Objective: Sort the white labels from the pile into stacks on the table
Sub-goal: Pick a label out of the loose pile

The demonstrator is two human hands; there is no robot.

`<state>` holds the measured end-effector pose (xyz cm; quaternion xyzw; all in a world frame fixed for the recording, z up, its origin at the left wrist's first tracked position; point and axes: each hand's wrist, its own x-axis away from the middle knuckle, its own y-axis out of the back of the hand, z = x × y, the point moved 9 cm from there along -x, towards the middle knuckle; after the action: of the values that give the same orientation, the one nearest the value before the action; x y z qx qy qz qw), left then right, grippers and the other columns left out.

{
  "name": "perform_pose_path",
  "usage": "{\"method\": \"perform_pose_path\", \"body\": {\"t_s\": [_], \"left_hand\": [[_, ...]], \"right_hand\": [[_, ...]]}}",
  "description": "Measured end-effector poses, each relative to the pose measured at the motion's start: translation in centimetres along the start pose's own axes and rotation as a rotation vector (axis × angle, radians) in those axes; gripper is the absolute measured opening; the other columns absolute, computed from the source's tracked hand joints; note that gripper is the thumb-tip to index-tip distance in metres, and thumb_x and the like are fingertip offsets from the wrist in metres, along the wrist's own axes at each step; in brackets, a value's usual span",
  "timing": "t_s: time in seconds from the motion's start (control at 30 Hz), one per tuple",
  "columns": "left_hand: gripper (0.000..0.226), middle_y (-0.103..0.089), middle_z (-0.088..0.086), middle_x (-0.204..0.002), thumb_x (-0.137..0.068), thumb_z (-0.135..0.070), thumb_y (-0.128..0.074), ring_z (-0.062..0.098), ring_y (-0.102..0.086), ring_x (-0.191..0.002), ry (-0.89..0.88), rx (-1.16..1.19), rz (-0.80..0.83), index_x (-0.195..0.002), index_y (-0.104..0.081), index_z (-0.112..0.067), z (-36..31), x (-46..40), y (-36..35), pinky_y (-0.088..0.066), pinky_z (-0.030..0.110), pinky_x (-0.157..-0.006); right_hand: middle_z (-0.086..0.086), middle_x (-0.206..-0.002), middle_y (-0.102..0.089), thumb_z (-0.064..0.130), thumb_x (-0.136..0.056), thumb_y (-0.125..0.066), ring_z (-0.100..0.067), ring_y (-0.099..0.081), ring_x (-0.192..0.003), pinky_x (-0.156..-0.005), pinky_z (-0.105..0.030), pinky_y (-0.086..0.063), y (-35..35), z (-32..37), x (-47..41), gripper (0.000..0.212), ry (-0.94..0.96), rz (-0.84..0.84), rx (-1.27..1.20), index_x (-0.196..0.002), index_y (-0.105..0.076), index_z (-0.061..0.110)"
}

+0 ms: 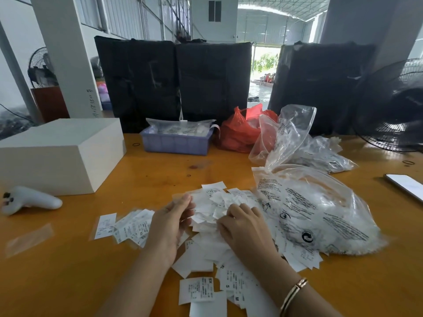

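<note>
A loose pile of white labels point(212, 202) lies in the middle of the orange table point(68, 259). My left hand point(170, 221) rests at the pile's left edge, its fingers curled round some labels. My right hand point(242, 227) lies on the pile with its fingers curled into the labels. To the left sits a fanned stack of labels point(130, 227), with a single label point(105, 226) beside it. More labels printed XS, S and M point(206, 289) lie near the table's front edge between my forearms.
A large clear printed bag point(320, 211) of labels lies right of the pile, with more clear bags point(293, 136) behind. A white box point(59, 154), a purple tray point(177, 140), a red bag point(240, 131), a white controller point(29, 200), a phone point(405, 185) and a fan point(396, 106) ring the table.
</note>
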<state>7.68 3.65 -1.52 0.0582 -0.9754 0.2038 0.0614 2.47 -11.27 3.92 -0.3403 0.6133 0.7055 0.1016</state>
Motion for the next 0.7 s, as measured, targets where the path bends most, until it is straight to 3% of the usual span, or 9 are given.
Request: {"method": "perform_pose_path", "body": {"t_s": [0.07,0.17,0.23,0.3,0.43,0.6,0.7], "left_hand": [[0.031,-0.073,0.000,-0.074,-0.064,-0.035,-0.072,0.008,-0.066,-0.067,0.007,-0.013,0.015,-0.084,-0.074,-0.011,0.2,0.1,-0.3,-0.049,0.025,-0.064],[0.029,-0.073,-0.001,-0.074,-0.061,-0.037,-0.073,0.007,-0.067,-0.066,0.028,-0.050,0.047,-0.077,-0.074,-0.014,0.6,0.3,-0.6,-0.048,0.025,-0.065],[0.033,-0.074,0.000,-0.076,-0.059,-0.039,-0.073,0.007,-0.067,-0.067,0.038,-0.095,0.081,-0.078,-0.073,-0.012,1.0,0.4,-1.1,-0.049,0.024,-0.063],[0.034,-0.075,0.004,-0.079,-0.062,-0.038,-0.073,0.010,-0.069,-0.067,0.047,-0.118,0.112,-0.081,-0.072,-0.010,1.7,0.7,-1.7,-0.051,0.022,-0.059],[0.038,-0.075,0.011,-0.085,-0.066,-0.032,-0.072,0.016,-0.073,-0.071,0.070,-0.077,0.178,-0.089,-0.070,-0.002,2.2,1.4,-3.1,-0.054,0.019,-0.056],[0.038,-0.075,0.013,-0.088,-0.068,-0.030,-0.071,0.020,-0.073,-0.076,0.078,-0.042,0.196,-0.093,-0.068,-0.002,2.1,1.6,-3.5,-0.055,0.020,-0.056],[0.033,-0.075,0.012,-0.090,-0.073,-0.030,-0.069,0.020,-0.073,-0.078,0.056,-0.043,0.196,-0.093,-0.068,-0.004,2.0,1.6,-3.5,-0.056,0.021,-0.058]], "right_hand": [[0.008,-0.074,-0.059,0.020,-0.083,-0.071,-0.009,-0.053,-0.067,-0.060,-0.023,-0.046,0.6,-1.3,0.0,0.009,-0.119,-0.060,-0.228,-0.075,-0.070,0.020],[0.013,-0.067,-0.061,0.021,-0.091,-0.060,0.002,-0.053,-0.059,-0.052,-0.012,-0.041,-0.4,-5.1,1.0,0.018,-0.577,-0.074,-0.696,-0.075,-0.063,0.027],[0.007,-0.056,-0.063,0.019,-0.094,-0.056,0.000,-0.054,-0.047,-0.042,-0.013,-0.039,-1.7,-6.8,2.4,0.018,-0.845,-0.088,-0.974,-0.078,-0.064,0.023],[0.001,-0.051,-0.063,0.016,-0.096,-0.052,-0.012,-0.060,-0.049,-0.041,-0.019,-0.042,-2.7,-7.1,3.1,0.016,-0.992,-0.092,-1.248,-0.084,-0.061,0.015],[-0.004,-0.053,-0.063,0.003,-0.092,-0.053,-0.019,-0.062,-0.051,-0.042,-0.021,-0.046,-3.3,-6.7,3.2,0.009,-1.077,-0.097,-1.581,-0.087,-0.051,0.010],[-0.011,-0.073,-0.066,-0.005,-0.086,-0.060,-0.017,-0.067,-0.063,-0.050,-0.020,-0.052,-3.6,-5.8,3.4,0.024,-1.114,-0.109,-1.790,-0.107,-0.062,0.006],[-0.008,-0.068,-0.065,0.003,-0.081,-0.069,-0.015,-0.065,-0.057,-0.052,-0.021,-0.053,-3.6,-5.3,3.7,0.017,-1.115,-0.100,-1.781,-0.097,-0.062,0.002]]}}
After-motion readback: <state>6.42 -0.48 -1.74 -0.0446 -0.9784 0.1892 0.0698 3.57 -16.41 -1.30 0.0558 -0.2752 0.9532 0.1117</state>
